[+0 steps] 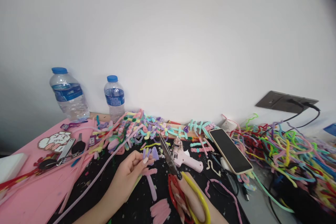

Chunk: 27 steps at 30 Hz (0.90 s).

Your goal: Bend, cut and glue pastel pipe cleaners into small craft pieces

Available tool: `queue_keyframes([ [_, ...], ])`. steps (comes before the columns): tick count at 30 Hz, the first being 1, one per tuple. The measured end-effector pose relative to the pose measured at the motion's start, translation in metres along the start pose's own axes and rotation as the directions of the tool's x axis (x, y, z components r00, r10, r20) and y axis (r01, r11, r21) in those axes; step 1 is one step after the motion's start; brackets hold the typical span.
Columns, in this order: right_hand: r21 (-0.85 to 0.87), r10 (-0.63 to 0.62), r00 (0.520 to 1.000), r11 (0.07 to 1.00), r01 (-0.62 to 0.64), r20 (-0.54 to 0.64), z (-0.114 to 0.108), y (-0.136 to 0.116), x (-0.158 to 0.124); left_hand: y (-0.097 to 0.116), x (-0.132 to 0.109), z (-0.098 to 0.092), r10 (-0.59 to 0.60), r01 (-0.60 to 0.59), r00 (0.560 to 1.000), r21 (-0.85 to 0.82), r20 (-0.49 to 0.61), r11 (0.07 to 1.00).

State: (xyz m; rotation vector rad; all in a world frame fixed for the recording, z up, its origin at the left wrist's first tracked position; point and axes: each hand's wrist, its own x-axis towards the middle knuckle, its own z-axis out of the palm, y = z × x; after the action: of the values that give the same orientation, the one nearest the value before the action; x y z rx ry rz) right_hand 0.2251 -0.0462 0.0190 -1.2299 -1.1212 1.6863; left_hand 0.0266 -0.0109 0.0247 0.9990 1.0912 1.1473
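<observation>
My left hand (128, 175) pinches a small purple pipe-cleaner piece (150, 153) above the black mat. My right hand (189, 201) grips scissors (170, 162) with red and yellow handle loops, the dark blades pointing up and left, close to the purple piece. A pink glue gun (185, 157) lies just behind the scissors. A pink fuzzy bundle (160, 210) rests on the mat below my hands.
Two water bottles (68, 94) (114, 97) stand by the wall. Pink sheet (34, 196) with nail clippers and a car key at left. Phone (230, 150) at right, next to a big tangle of coloured pipe cleaners (288, 154). Wall socket (286, 102) with cable.
</observation>
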Motion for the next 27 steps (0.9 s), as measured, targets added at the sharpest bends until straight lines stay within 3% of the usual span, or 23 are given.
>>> queue_keyframes([
  [3,0.020,-0.043,0.995,0.999,0.041,0.092,-0.001,-0.007,0.003,0.002,0.001,-0.002,-0.053,0.052,0.998,-0.072,-0.021,0.996],
  [6,-0.011,-0.142,0.989,0.990,0.141,-0.029,-0.003,-0.014,0.010,0.002,0.000,-0.003,-0.092,0.092,0.996,-0.043,0.012,0.995],
  [9,-0.031,-0.212,0.970,0.977,0.210,-0.117,-0.002,-0.020,0.016,-0.003,-0.004,0.001,-0.154,0.149,0.978,0.049,0.138,0.988],
  [15,-0.102,-0.142,0.978,0.986,0.128,-0.152,0.002,-0.016,0.017,-0.014,-0.010,0.007,-0.213,0.183,0.925,0.123,0.314,0.975],
  [21,-0.074,-0.154,0.986,0.986,0.149,-0.064,0.001,-0.015,0.016,-0.014,-0.012,0.007,-0.216,0.193,0.925,0.103,0.312,0.976],
  [27,-0.099,-0.126,0.984,0.989,0.114,-0.125,0.006,-0.023,0.013,-0.012,-0.009,0.009,-0.166,0.145,0.958,0.102,0.234,0.984],
])
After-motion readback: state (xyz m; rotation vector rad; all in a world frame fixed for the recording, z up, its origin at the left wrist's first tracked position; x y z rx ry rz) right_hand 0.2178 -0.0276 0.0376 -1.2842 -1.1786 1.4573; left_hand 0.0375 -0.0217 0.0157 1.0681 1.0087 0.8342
